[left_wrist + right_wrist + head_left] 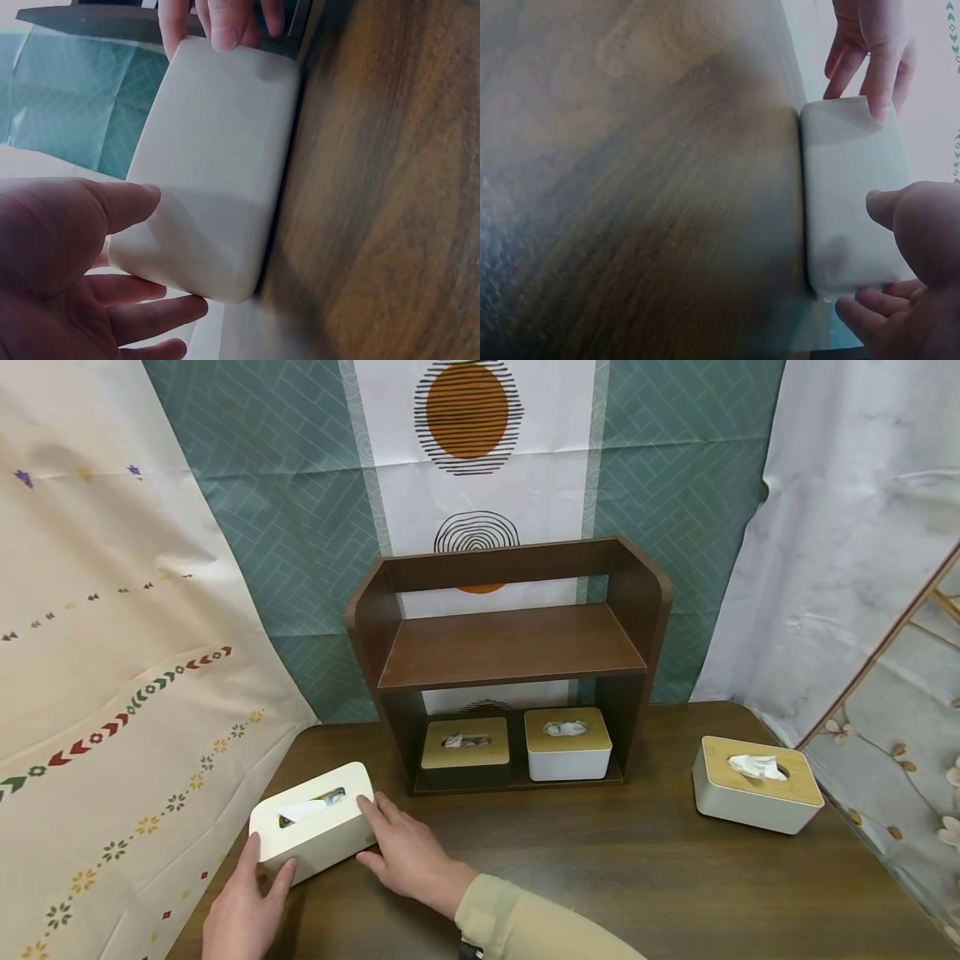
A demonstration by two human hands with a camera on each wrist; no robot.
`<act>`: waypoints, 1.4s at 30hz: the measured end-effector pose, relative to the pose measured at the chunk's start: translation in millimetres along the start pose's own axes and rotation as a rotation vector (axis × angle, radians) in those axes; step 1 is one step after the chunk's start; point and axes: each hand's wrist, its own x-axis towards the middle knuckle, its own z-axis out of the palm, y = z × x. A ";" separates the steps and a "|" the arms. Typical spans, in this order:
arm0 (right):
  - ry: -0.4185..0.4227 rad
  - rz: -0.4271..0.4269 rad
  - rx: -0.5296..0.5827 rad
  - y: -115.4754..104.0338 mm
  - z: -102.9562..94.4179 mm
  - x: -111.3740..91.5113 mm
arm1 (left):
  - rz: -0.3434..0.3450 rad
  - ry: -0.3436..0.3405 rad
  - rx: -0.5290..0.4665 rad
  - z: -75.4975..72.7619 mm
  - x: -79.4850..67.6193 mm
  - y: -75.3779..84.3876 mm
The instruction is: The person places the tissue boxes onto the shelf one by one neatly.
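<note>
Cream tissue box point(327, 835) gripped at both ends

White tissue shows in its oval slot; the box sits at the left side of the worktop point(540, 868), set at a slant. The left hand point(243, 906) is clamped on its near end, thumb on the front wall and fingers at the end. The right hand point(412, 858) is clamped on the opposite end, its thumb also on the front wall.

A pale sleeve point(540, 922) covers the right arm. Well to the right, near the worktop's edge, stands a light grey box point(750, 803) with a wooden lid. Between them, towards the back, a brown shelf unit point(510, 647) bears a dark box point(465, 775) and, just right of it, a white box point(568, 763), both wooden-lidded, on its lower level. Teal cloth point(277, 527) hangs behind, cream patterned cloth point(97, 677) on the left.
</note>
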 end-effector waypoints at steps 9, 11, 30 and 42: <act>-0.027 0.056 0.043 -7.4 -4.6 -3.4 | -0.021 0.034 0.000 0.5 -1.8 1.7; -0.023 0.058 0.038 -8.4 -5.1 -4.0 | -0.030 0.043 0.000 -0.4 -3.0 2.3; 0.048 0.025 0.024 -26.9 -25.4 -15.2 | -0.073 0.110 -0.009 -28.8 -17.6 20.3; 0.142 -0.034 -0.011 -26.0 -53.3 -33.4 | -0.102 0.168 -0.037 -38.7 -34.0 43.3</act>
